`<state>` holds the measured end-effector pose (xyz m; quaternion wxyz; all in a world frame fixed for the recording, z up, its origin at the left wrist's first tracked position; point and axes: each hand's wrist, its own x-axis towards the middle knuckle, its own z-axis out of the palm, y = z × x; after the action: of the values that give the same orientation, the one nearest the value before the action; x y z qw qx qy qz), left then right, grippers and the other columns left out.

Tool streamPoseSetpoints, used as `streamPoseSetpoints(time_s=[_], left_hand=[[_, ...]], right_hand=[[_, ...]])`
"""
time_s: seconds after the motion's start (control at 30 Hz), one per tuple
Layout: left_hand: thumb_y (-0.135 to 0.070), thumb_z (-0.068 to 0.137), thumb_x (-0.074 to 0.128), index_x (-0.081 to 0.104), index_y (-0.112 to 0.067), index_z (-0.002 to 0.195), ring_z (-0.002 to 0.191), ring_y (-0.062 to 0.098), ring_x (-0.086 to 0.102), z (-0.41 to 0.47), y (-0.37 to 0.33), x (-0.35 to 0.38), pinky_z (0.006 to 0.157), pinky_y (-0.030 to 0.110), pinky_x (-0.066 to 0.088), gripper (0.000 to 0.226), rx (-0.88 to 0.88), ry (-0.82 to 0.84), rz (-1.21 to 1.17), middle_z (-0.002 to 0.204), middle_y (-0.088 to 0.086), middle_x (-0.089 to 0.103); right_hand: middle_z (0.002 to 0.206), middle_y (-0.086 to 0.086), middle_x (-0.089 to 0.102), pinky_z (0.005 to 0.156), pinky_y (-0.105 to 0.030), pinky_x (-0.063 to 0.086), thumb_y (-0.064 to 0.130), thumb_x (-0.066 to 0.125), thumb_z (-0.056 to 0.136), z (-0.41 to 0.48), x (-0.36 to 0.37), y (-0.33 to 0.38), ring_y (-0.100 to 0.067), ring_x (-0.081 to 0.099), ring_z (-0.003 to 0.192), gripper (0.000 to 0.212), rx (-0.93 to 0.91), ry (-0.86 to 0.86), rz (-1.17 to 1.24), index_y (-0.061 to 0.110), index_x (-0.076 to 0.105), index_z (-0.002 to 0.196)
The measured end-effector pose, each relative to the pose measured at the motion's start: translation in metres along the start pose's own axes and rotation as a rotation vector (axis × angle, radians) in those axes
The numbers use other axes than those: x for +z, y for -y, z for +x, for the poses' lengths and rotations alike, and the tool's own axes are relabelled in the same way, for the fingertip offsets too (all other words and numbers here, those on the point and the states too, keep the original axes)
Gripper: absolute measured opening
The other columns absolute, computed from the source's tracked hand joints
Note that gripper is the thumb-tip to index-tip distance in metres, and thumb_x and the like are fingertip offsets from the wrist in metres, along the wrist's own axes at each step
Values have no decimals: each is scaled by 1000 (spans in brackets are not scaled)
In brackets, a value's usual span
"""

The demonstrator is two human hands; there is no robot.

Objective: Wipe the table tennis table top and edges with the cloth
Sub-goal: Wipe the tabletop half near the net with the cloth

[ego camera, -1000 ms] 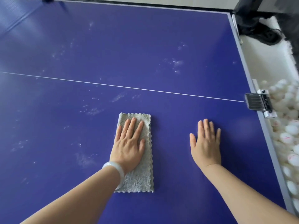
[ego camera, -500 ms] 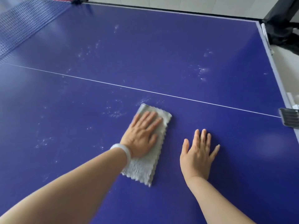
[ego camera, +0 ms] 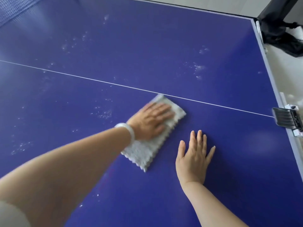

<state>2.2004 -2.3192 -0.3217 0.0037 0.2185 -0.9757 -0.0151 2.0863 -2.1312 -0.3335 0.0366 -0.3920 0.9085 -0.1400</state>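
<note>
left fingers: held straight and close together, pressed flat onto the upper half of the cloth; they are blurred, so finer detail cannot be told.
left hand: laid palm down on the cloth at the centre of the frame; nothing is gripped or pinched.
right fingers: lightly spread and laid flat on the bare table surface; nothing is held.
right hand: rested palm down on the table, just right of the cloth's lower end and apart from it.
cloth: a pale grey folded rectangle with a scalloped edge, spread flat on the table at centre frame and set on a slant; its upper corner is placed against the centre line, and its lower end is seen below the left wrist.
bracelet: a pale bangle, worn on the left wrist.
table: a dark blue top by which most of the frame is filled; its pale edge is seen along the right side.
centre line: a thin white stripe, drawn across the top from mid left to the right edge.
dust marks: whitish specks scattered in patches above the line at upper right and upper left, and left of the cloth.
net: seen in the upper left corner.
clip: a black and white clamp, fixed to the right edge where the line ends.
black fabric: heaped beyond the upper right corner of the table.
</note>
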Motion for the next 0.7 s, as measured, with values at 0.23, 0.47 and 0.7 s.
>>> streamPoseSetpoints(time_s=[0.23,0.47,0.7], left_hand=[[-43,101,30,22,-26,157,153,25,6,-5,9,2,123,47,0,58,-567,-91,-104,165,3,15],[-45,101,35,16,-27,158,153,21,3,-101,-89,11,123,48,7,63,-4,5,-113,166,0,13],[-40,102,28,10,-22,159,153,22,-6,-94,-35,-5,122,45,-2,62,-744,-30,-100,166,3,3]], right_hand=[[166,-2,21,125,-52,0,56,7,97,-1,0,1,-19,12,155,76,-6,-6,-26,17,30,157],[164,-4,25,124,-51,-2,50,21,101,-1,-2,-1,-19,14,154,66,10,6,68,15,36,154],[165,-6,22,124,-53,-2,51,31,102,0,-2,0,-21,12,154,64,9,36,12,16,33,156]])
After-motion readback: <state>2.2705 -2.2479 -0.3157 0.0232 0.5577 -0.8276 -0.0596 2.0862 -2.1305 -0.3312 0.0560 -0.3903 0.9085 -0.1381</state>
